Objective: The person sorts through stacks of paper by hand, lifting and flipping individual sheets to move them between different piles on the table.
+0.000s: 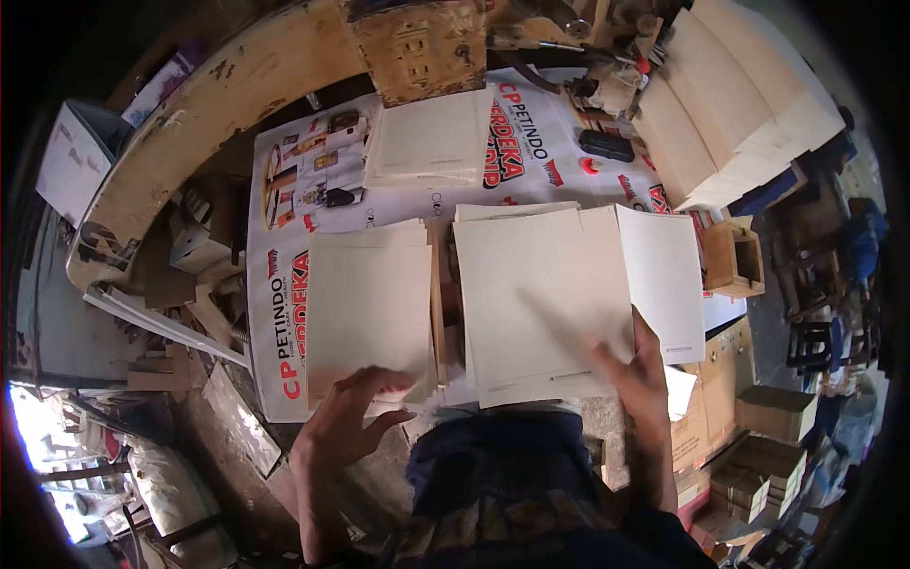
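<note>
Two stacks of cream sheets lie side by side on a table covered with a printed banner. My left hand (355, 412) is at the lower edge of the left stack (370, 313), thumb and fingers apart, with nothing seen between them. At the right side of the middle stack (531, 294) is my right hand (640, 375), its thumb over the top sheet and its fingers along the edge, spread apart. Whiter sheets (664, 275) lie partly under that stack's right side. Farther back sits another pile of sheets (431, 137).
The printed banner (275, 332) covers the table. Behind stands a worn wooden block (417, 52). Tall paper stacks (730, 104) rise at the back right, near a black case (607, 145) and a small wooden box (733, 258). Cardboard boxes (758, 474) are at the lower right.
</note>
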The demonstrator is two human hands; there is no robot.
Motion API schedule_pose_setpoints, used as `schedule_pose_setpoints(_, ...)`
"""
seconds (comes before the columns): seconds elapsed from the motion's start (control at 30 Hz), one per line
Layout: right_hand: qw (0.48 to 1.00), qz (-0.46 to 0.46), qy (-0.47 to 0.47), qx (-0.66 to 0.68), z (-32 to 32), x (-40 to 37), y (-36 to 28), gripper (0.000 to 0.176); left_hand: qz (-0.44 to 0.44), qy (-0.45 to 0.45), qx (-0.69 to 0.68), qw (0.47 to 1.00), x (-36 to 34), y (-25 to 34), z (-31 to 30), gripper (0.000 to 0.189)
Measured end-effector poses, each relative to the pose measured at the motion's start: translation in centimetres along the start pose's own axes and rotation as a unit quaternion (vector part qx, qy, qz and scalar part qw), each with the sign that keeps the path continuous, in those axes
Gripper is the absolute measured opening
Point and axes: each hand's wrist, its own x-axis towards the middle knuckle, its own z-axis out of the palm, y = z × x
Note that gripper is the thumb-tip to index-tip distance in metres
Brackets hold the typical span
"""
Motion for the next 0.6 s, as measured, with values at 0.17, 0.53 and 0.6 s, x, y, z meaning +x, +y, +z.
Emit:
schedule_pose_setpoints(0.17,0.996,-0.05,-0.021,-0.07,1.2,0.1,-0.7,0.049,-0.001,0.022,-0.059,0.998,-2.0,-2.7,-0.4,0.045)
schedule_pose_setpoints(0.53,0.996,-0.024,-0.06,-0.057,1.1,0.3,-0.6,0.05,0.062,0.097,-0.012,0.993,-1.5,-2.8,1.0,0.028)
schedule_pose_setpoints(0.6,0.998,0.028,-0.047,0.009,0.8,0.3,-0.4,0.052,0.048,0.142,-0.026,0.988,-1.7,-2.7,1.2,0.019)
